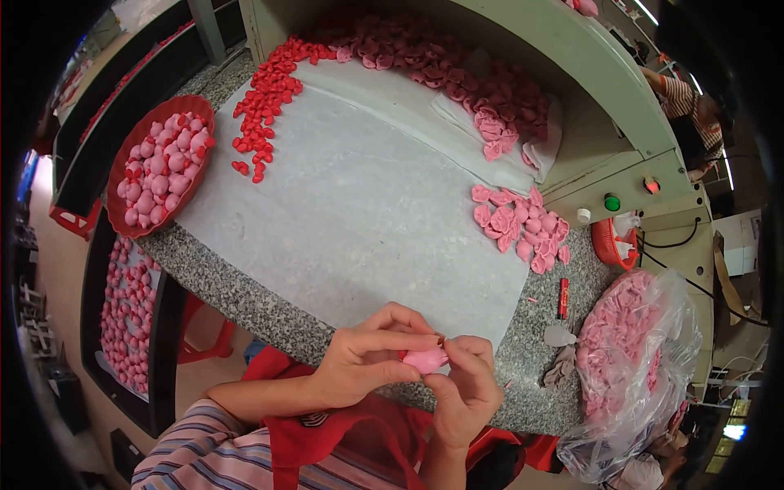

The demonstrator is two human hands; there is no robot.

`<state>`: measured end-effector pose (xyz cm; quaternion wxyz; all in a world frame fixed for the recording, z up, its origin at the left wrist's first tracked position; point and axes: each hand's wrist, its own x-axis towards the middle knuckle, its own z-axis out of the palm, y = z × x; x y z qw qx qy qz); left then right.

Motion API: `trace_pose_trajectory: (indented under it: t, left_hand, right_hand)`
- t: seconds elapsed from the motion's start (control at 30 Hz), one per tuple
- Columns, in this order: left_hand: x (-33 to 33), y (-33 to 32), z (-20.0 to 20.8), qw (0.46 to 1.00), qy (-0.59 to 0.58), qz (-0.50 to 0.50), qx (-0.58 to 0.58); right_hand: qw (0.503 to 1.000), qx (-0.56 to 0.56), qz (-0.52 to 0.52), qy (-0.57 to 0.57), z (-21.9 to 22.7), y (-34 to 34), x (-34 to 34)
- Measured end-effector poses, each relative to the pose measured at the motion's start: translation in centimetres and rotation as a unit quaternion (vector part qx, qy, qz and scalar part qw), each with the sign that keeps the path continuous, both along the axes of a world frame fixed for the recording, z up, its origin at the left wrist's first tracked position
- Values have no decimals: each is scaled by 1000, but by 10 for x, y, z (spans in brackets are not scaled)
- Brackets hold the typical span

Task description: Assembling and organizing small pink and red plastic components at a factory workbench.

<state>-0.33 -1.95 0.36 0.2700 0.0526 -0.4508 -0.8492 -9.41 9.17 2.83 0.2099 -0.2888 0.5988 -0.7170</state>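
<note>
Close to the table's front edge, my left hand [359, 359] and my right hand [464, 394] meet over one small pink rubbery piece [425, 361]. The left thumb and fingers pinch its left side, where a bit of red shows. On its right side, the right thumb and fingertips close round it. Both hands hover over the white sheet [359, 212] on the speckled stone tabletop. Beyond my right hand lies a pile of loose pink hollow pieces [523, 229], some rounded and some curled. Small red pieces [265, 106] are heaped at the sheet's far left.
A red bowl [204, 175] of pink balls with red parts stands left. Below it sits a black tray [131, 318] of similar balls. More pink pieces [490, 98] lie under the grey machine housing [572, 49]. Right are a red marker [563, 299] and a clear bag [674, 327] of pink pieces.
</note>
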Motion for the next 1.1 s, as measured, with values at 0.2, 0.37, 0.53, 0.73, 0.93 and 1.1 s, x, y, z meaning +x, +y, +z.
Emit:
trace_pose_trajectory:
  t: [0.2, 0.37, 0.53, 0.73, 0.93, 1.1]
  left_hand:
    - [-2, -6, -8, 998, 25, -54, 4]
    - [-3, -5, -11, 995, 25, -66, 76]
    - [-5, -3, -13, 996, 20, -44, 76]
    - [-5, -1, -12, 1000, -14, 24, -9]
    - [-6, 1, -6, 996, -29, 53, -61]
    - [-5, 2, 1, 992, -52, 83, -79]
  right_hand:
    - [1000, -16, 22, -11, -3, 1, -4]
    - [996, -28, 32, -74, -7, 2, -5]
    - [993, -41, 25, -104, -14, 1, -3]
    - [996, -62, -17, -55, -22, 1, 2]
    - [994, -85, -43, -46, -30, -1, 3]
    - [987, -116, -39, -104, -32, -3, 2]
